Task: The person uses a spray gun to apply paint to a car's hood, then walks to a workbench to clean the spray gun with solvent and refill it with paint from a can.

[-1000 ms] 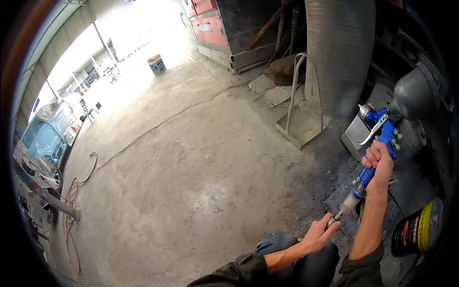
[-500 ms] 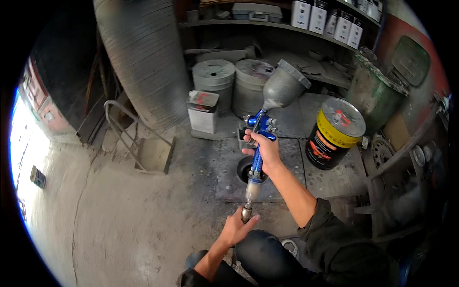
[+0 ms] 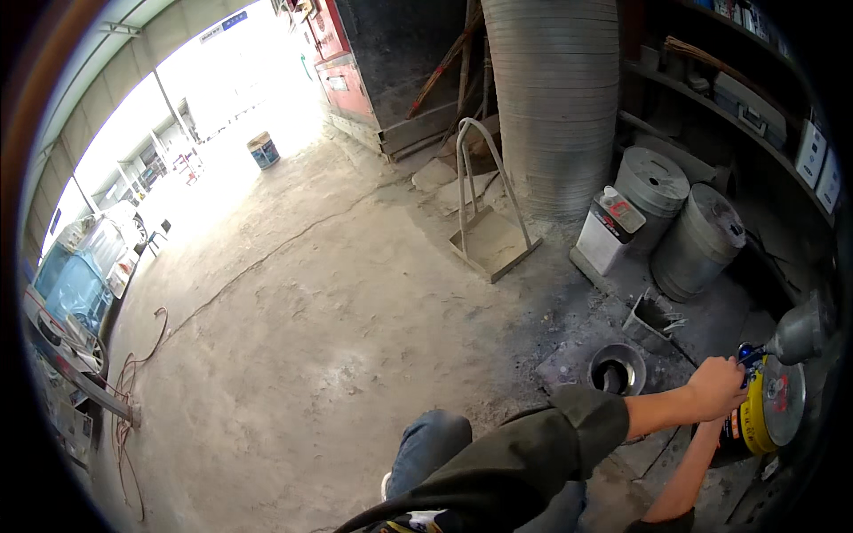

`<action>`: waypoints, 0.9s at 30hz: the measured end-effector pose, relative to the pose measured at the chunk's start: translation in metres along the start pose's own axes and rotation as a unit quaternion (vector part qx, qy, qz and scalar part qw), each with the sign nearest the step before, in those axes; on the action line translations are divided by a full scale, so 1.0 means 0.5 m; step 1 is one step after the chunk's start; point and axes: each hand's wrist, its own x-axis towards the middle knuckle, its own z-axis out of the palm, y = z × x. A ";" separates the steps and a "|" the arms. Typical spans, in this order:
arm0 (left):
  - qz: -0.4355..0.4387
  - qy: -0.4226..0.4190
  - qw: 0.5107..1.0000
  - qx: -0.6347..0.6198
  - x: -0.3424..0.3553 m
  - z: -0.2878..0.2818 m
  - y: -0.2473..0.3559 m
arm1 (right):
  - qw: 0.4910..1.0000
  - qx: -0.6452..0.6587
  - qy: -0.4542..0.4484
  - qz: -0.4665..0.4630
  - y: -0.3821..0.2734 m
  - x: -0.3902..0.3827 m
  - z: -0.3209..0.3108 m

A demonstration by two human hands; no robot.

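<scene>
My left hand (image 3: pixel 718 389) reaches across to the right, bent at the blue body of the spray gun (image 3: pixel 753 354); its fingers are mostly turned from view, so I can't tell how firmly they close. My right hand (image 3: pixel 734 405) is largely hidden beneath it, and I can't tell its grip either. The gun sits at the near right, its grey cup (image 3: pixel 800 332) pointing right, over the black and yellow bucket (image 3: pixel 758 416). Left of my hands is a round pot (image 3: pixel 641 366), with a square container (image 3: pixel 646 330) just beyond. Farther off stand a white can (image 3: pixel 602 240), two grey drums (image 3: pixel 696 249) and, leftward, a long-handled dustpan (image 3: pixel 494 245) near a ribbed column (image 3: pixel 560 107). A hose (image 3: pixel 127 391) lies far left on the concrete floor (image 3: pixel 311 293).
</scene>
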 end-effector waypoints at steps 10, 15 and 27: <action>0.012 0.081 0.995 0.058 0.137 0.099 0.040 | 1.000 0.003 0.012 -0.027 -0.056 0.044 -0.050; 0.074 0.075 0.986 0.128 0.119 0.091 0.028 | 0.999 0.003 0.016 -0.029 -0.040 0.053 -0.065; 0.071 0.034 0.987 0.138 0.133 0.041 0.040 | 0.999 -0.001 0.016 -0.049 -0.059 0.054 -0.087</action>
